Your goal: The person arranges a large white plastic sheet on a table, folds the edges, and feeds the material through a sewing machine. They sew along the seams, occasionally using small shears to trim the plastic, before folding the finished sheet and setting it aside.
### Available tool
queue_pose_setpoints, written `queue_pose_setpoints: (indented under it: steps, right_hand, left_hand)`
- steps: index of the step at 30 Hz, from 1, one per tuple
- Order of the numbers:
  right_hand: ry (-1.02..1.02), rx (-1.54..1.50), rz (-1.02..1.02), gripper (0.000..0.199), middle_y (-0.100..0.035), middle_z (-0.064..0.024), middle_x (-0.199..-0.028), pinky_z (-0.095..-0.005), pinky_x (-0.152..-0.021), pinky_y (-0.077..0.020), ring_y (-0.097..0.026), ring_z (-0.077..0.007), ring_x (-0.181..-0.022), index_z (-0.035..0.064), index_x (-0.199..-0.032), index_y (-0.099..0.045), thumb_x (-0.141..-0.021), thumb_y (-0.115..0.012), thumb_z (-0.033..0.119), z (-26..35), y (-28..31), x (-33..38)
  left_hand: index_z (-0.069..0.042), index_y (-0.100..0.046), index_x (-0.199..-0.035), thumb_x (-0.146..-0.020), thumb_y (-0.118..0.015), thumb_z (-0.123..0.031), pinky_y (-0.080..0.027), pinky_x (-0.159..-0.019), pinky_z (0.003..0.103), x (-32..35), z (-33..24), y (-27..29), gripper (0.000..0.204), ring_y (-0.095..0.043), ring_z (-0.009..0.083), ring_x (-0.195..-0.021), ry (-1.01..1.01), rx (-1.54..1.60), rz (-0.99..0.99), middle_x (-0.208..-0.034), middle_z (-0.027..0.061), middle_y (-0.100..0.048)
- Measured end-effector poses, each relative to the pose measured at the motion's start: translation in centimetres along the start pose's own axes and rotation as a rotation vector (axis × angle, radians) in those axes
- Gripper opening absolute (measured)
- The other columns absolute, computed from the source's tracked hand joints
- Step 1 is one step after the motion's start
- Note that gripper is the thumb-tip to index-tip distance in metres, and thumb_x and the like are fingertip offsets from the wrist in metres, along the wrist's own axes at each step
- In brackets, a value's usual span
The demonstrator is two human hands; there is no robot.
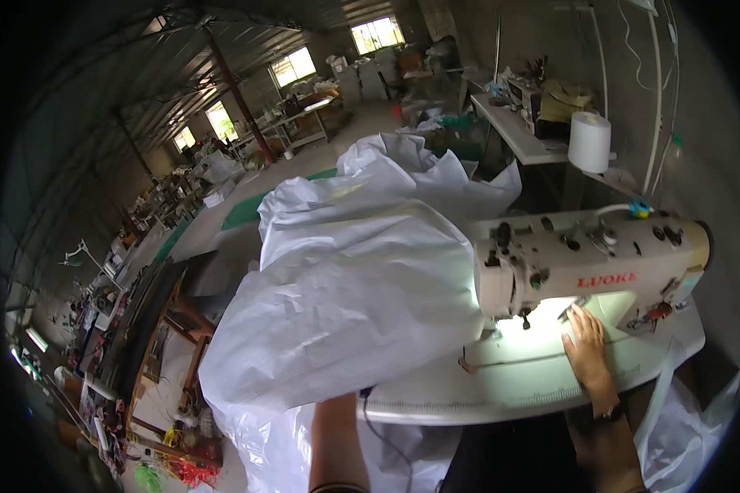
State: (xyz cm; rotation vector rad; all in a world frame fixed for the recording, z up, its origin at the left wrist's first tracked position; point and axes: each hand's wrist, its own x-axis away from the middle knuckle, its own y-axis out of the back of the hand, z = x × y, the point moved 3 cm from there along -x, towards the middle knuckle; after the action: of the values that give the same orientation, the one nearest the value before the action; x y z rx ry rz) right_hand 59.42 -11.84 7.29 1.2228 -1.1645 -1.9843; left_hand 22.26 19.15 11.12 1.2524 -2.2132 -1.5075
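A large crumpled white plastic-like sheet (345, 304) spreads over the left part of the sewing machine table (436, 403) and reaches the needle side of the sewing machine (584, 263). My left forearm (335, 435) goes up beneath this sheet, which hides the hand and its fingers. Under the machine's arm, my right hand (585, 341) lies on the lit bed with its fingers stretched out. Its fingertips touch or nearly touch a small metal tool (569, 310), too small to name. The machine's lamp lights the bed around the needle.
A white thread cone (589, 141) stands behind the machine. More translucent white sheeting (682, 435) hangs at the table's right front. To the left is a wooden-framed rack (160, 361), with red and green strands (191, 468) on the floor. A cluttered side table (522, 135) stands behind.
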Motion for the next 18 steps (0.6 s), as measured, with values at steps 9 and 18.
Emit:
queue_pose_setpoints:
  steps: [9, 18]
  right_hand:
    - [-0.058, 0.036, -0.071, 0.040, -0.051, -0.0122, -0.136, -0.0429, -0.112, -0.0344, -0.045, -0.0278, -0.130, 0.0018, -0.124, -0.058, -0.087, -0.063, 0.014, -0.9, 0.3, 0.5]
    - [0.068, -1.288, 0.762, 0.039, -0.065, -0.0165, -0.123, -0.0318, -0.086, -0.0548, -0.065, -0.0211, -0.110, 0.0000, -0.132, -0.052, -0.098, -0.059, 0.018, 19.0, 0.5, 9.3]
  left_hand:
    - [0.000, -0.050, -0.132, -0.089, -0.063, -0.014, -0.051, -0.082, 0.040, 2.3, 3.4, -3.5, 0.047, -0.060, 0.0317, -0.106, 0.042, -0.118, 0.152, -0.121, 0.0198, -0.058]
    - [0.000, -0.044, -0.138, -0.081, -0.076, -0.025, -0.054, -0.079, 0.043, 34.6, -4.2, 2.0, 0.070, -0.064, 0.0368, -0.093, 0.439, -0.064, -0.092, -0.116, 0.0227, -0.060]
